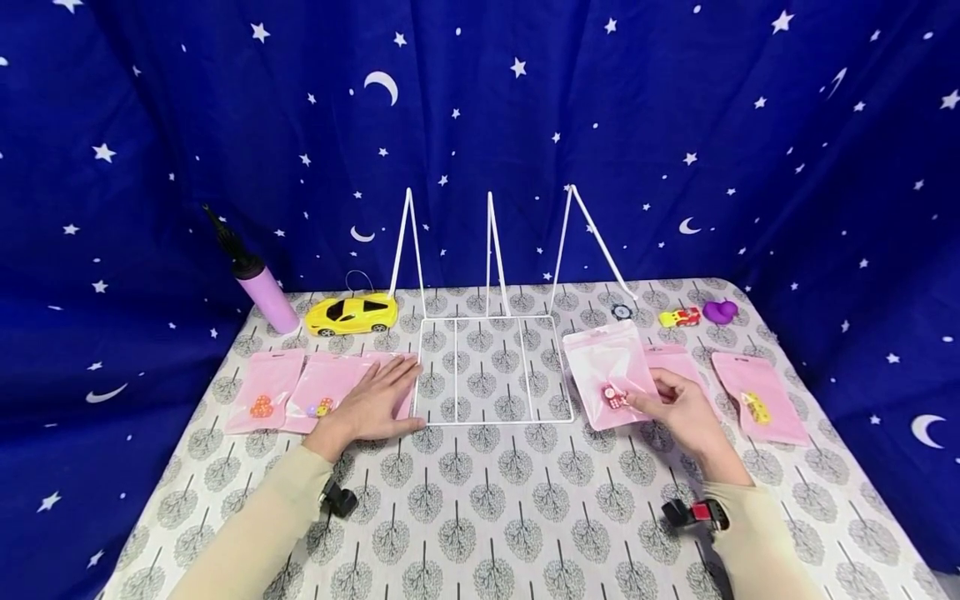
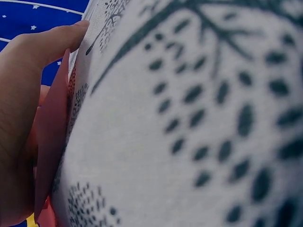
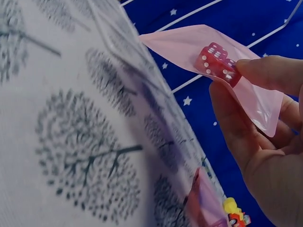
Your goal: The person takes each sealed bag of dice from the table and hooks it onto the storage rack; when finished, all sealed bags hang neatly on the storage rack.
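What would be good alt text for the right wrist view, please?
A right hand pinches a pink pouch with red, white-dotted dice inside, before a blue starry curtain. A white cloth printed with grey trees fills the left side, and another pink pouch and a yellow-and-red toy show at the bottom.

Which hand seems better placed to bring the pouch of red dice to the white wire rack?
The right hand, I'd judge: it pinches the dice pouch close to the white wire rack. The left hand lies spread over another pink pouch on the rack's opposite side.
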A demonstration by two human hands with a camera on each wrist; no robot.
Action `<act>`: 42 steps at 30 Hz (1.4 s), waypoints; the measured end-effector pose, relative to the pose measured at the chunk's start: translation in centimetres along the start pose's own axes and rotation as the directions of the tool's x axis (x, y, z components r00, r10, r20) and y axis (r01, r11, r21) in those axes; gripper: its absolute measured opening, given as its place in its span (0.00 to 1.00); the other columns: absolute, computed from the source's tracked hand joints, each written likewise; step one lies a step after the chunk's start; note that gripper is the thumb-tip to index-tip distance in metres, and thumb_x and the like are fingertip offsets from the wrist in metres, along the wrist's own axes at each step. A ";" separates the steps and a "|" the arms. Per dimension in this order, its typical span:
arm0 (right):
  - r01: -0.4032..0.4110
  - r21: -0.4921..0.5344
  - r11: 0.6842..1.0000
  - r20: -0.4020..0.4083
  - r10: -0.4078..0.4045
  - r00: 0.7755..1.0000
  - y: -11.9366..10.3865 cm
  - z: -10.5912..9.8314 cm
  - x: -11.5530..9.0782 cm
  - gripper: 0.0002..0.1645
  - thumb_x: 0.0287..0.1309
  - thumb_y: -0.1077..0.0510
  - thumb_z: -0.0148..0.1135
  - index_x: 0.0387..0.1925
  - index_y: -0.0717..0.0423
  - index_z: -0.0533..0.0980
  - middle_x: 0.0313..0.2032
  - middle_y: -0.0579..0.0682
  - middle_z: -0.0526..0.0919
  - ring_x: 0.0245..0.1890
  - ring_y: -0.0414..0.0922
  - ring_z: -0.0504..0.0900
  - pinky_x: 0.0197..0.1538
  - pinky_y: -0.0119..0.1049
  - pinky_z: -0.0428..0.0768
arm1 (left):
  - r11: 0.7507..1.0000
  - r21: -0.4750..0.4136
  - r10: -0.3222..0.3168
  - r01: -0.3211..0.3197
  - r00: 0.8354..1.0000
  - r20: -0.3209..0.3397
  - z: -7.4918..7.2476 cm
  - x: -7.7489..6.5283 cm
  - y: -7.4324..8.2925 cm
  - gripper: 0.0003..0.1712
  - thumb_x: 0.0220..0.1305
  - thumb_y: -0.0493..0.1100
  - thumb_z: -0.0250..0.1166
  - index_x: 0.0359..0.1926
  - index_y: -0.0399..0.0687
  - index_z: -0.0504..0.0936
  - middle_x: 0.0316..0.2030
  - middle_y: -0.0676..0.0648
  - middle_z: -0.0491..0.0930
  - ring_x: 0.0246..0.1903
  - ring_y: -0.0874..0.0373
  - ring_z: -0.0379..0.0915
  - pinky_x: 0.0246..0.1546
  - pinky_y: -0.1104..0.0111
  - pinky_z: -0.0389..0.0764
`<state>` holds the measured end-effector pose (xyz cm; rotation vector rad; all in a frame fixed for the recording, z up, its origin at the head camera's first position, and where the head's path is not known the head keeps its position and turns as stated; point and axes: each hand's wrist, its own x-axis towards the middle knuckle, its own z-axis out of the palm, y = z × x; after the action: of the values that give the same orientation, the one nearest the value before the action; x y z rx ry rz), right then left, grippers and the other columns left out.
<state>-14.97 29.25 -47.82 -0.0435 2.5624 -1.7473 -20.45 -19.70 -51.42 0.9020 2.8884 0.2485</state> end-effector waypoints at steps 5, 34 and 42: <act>0.036 0.007 0.999 -0.033 -0.036 0.999 -0.9 0.0 -0.6 0.23 0.56 0.59 0.70 0.52 0.63 0.76 0.34 0.33 0.86 0.30 0.39 0.84 0.34 0.32 0.84 | 1.000 0.008 -0.004 0.004 1.000 0.013 0.0 0.0 0.0 0.58 0.57 0.78 0.52 0.77 0.49 0.48 0.77 0.46 0.43 0.76 0.46 0.38 0.74 0.45 0.43; 0.212 0.179 0.961 -0.111 -0.194 0.975 -5.3 0.6 -3.7 0.15 0.49 0.76 0.66 0.39 0.60 0.80 0.29 0.40 0.85 0.22 0.34 0.80 0.23 0.28 0.79 | 1.000 -0.003 0.009 -0.009 1.000 -0.009 0.2 0.2 0.0 0.57 0.59 0.77 0.52 0.77 0.47 0.49 0.77 0.45 0.44 0.76 0.45 0.39 0.74 0.44 0.43; 0.263 0.263 0.928 -0.092 -0.247 0.965 -6.2 1.0 -4.6 0.16 0.49 0.79 0.64 0.40 0.64 0.79 0.31 0.43 0.86 0.25 0.37 0.82 0.27 0.27 0.80 | 1.000 -0.001 0.015 -0.015 1.000 -0.017 0.0 0.0 -0.1 0.57 0.59 0.77 0.51 0.77 0.47 0.49 0.77 0.46 0.43 0.76 0.46 0.39 0.74 0.45 0.43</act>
<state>-10.34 26.30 -42.32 -0.3375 2.4162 -2.2101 -20.50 -19.74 -51.43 0.9255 2.8974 0.2605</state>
